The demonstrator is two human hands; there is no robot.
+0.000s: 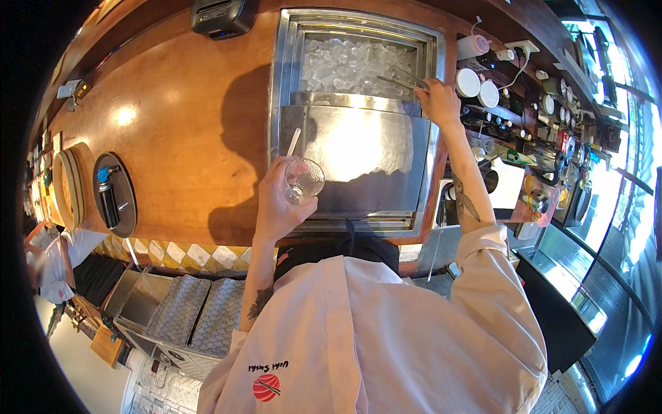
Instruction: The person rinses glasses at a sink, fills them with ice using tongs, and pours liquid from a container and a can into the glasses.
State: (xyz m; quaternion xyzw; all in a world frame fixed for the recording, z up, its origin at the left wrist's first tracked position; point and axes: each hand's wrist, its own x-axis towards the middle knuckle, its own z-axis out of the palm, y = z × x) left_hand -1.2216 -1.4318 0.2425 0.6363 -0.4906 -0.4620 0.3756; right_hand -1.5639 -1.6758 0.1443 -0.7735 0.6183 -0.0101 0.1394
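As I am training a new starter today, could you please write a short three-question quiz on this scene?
1. Which hand holds the clear glass?
2. True or false: the metal tongs lie on the wooden counter.
3. The blowtorch is on: a) the floor, b) a dark oval tray, c) the steel cover.

Key: 1. The left hand. 2. False; the right hand holds them, near the ice. 3. b.

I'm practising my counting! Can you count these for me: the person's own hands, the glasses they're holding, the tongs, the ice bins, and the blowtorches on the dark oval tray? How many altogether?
Own hands: 2, left hand and right hand
Held glasses: 1 clear glass
Tongs: 1 pair of metal tongs
Ice bins: 1 metal ice bin
Blowtorches: 1 blue-topped blowtorch
Total: 6
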